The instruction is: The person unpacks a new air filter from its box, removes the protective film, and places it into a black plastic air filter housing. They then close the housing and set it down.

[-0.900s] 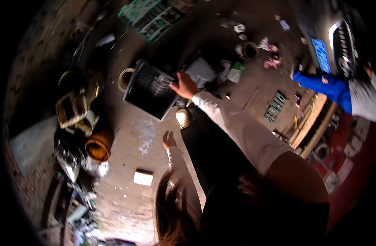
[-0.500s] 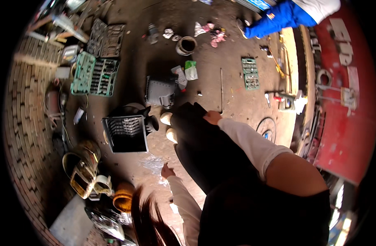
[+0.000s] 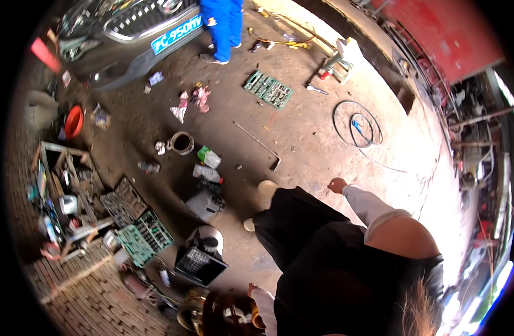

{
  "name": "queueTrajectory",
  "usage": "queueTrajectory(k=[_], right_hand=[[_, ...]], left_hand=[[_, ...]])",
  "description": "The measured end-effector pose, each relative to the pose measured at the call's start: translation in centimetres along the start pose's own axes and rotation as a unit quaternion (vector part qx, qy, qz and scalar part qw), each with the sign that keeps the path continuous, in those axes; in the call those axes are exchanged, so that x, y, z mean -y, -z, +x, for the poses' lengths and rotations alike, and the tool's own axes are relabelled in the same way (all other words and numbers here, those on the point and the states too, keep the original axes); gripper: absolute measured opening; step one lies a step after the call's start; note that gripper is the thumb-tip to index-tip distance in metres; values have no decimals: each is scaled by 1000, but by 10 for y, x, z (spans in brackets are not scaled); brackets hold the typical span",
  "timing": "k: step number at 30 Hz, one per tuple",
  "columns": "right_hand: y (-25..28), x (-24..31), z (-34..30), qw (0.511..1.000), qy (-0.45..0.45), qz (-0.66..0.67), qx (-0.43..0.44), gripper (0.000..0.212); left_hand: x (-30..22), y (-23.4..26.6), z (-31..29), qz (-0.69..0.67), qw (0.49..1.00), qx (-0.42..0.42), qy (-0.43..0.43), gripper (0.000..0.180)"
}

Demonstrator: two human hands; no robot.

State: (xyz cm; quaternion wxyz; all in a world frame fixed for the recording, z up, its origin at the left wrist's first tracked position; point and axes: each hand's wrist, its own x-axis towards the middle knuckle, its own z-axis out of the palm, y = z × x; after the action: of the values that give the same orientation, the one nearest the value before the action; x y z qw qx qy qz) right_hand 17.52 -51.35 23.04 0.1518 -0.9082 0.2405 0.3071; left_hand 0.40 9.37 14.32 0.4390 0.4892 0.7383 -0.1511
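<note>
Left hand (image 3: pixel 252 289): near the crate (image 3: pixel 198 263), apart from it; the crate is set on the floor. Right hand (image 3: pixel 337 185): held out above the floor, nearest the hose (image 3: pixel 357 126) and bar (image 3: pixel 256 140). No object is seen in either; whether fingers are curled or spread cannot be told. Done: near case (image 3: pixel 146 239) and far case (image 3: pixel 268 89) are laid open. Left lying: crate, bar, hose, all unheld. Writing: pale characters are borne by the car's (image 3: pixel 128 53) blue plate (image 3: pixel 177 34).
</note>
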Motion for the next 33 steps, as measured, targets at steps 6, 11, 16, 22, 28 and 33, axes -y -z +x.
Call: queueTrajectory(k=[6,11,16,22,28,33], right_hand=[[-23,-89,-31,994,-103,15,11,37],[5,-122,-9,975,-172,139,1,40],[35,-184,57,954,-178,241,-10,38],[147,-229,152,916,-192,351,-29,40],[272,-234,260,916,-126,364,-114,39],[321,-251,332,858,-123,482,-128,34]], left_hand=[[-138,-64,-53,47,991,78,-102,39],[-223,-139,-120,107,972,114,-176,37],[-212,-259,-203,207,954,138,-170,35],[-196,-394,-292,332,912,168,-172,34],[-238,-553,-375,407,881,193,-143,35],[-277,-653,-443,403,873,202,-185,35]])
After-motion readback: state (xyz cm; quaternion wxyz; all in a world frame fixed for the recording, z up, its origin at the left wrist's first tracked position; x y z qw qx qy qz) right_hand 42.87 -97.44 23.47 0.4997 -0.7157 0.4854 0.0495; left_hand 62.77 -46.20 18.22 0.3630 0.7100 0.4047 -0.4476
